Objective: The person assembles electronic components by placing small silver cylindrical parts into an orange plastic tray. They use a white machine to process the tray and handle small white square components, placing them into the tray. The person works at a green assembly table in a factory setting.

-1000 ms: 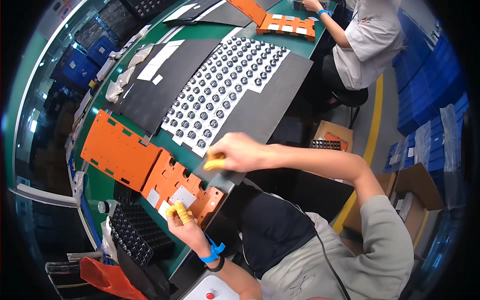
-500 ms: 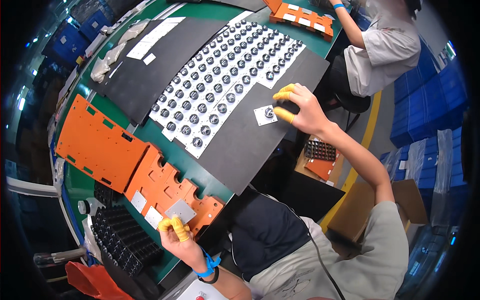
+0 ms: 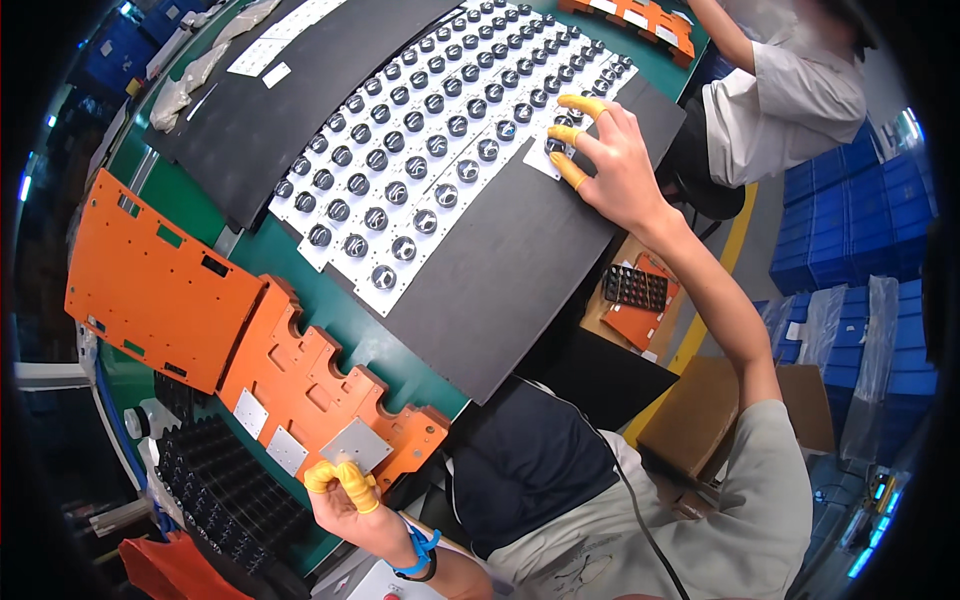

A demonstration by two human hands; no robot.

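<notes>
Right of upper centre, our right hand [image 3: 622,165] is arching half-open around a black round piece [image 3: 556,146] on a white square plate [image 3: 540,162]; we cannot tell whether the fingertips [image 3: 569,171] are gripping it. The plate is lying on a dark grey board [image 3: 500,280], just beside rows of matching plates [image 3: 436,147]. At lower left of centre, our left hand [image 3: 350,512] is showing tightly curled, yellow-capped fingers [image 3: 357,488] near a silver plate [image 3: 357,445] on an orange fixture [image 3: 300,355]; we cannot tell whether it is holding anything.
</notes>
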